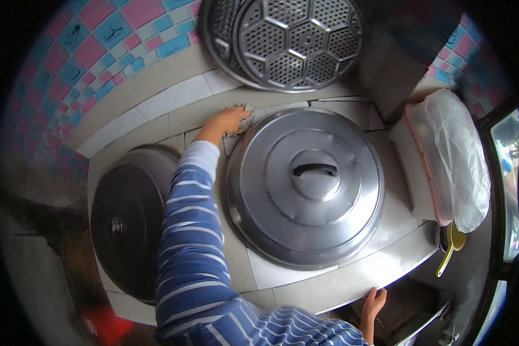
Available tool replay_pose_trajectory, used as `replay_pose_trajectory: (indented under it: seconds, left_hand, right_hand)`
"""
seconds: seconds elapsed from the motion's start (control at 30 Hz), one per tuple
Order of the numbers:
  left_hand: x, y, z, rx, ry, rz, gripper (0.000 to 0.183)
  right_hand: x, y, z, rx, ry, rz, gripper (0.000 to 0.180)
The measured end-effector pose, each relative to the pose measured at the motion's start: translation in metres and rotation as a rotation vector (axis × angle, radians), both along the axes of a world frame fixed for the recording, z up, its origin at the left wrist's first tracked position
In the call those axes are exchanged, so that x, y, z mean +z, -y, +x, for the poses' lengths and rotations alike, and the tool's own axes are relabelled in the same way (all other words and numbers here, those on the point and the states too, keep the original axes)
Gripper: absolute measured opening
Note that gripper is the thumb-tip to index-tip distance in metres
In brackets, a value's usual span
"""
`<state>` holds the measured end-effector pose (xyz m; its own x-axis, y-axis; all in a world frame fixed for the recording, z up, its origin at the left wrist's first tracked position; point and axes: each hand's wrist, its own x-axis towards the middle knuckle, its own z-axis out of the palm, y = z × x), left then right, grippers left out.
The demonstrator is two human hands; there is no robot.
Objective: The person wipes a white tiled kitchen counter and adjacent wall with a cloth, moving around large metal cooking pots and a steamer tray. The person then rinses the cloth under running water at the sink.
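My left hand (228, 120) reaches across the tiled counter (238, 266) to its back part and presses a crumpled greyish cloth (245, 125) on the tiles. Just right of that hand sits a large round metal lid (281, 207) with a black handle (315, 168), covering whatever lies beneath. Under my left forearm, a dark round lid (132, 225) with a small knob is partly hidden. Down at the counter's front edge, my right hand (374, 300) touches the rim with its fingertips and appears to hold nothing.
Perforated metal steamer trays (305, 43) lean on the back wall. At the right stands a plastic box (415, 168) with a clear plastic bag (462, 164) over it. A yellow ladle (452, 246) hangs past the counter's right edge. Pink and blue tiles (91, 45) cover the wall.
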<state>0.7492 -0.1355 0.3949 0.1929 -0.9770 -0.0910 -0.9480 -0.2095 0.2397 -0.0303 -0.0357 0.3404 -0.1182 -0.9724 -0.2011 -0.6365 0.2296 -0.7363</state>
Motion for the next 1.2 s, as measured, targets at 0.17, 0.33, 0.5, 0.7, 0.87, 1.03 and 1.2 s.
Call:
replay_pose_trajectory:
  seconds: [0.17, 0.33, 0.5, 0.7, 0.87, 1.03, 1.2]
  left_hand:
    - [-0.009, -0.049, -0.055, 0.036, 0.259, 0.161, 0.066]
    - [0.000, -0.126, -0.104, 0.196, 0.364, 0.430, 0.040]
    - [0.031, -0.180, -0.185, 0.228, 0.282, 0.399, 0.022]
    - [0.022, -0.236, -0.269, 0.172, 0.359, 0.412, 0.022]
    - [0.015, -0.286, -0.384, 0.337, 0.065, 0.207, 0.020]
    - [0.057, -0.307, -0.377, 0.582, -0.132, 0.014, 0.034]
    - [0.003, -0.304, -0.430, 0.631, 0.098, -0.093, 0.050]
  right_hand:
    - [-0.001, 0.000, -0.008, -0.037, 0.014, 0.017, 0.016]
    - [0.010, 0.003, -0.001, -0.006, 0.058, 0.029, 0.020]
    - [0.003, 0.007, -0.007, -0.020, 0.127, 0.088, 0.022]
    - [0.002, 0.008, -0.017, 0.063, 0.193, 0.143, 0.022]
    - [0.003, 0.001, -0.043, 0.097, 0.395, 0.141, 0.026]
    - [0.018, -0.016, -0.088, 0.128, 0.366, 0.147, 0.027]
    - [0.012, -0.030, -0.134, 0.057, 0.411, 0.196, 0.022]
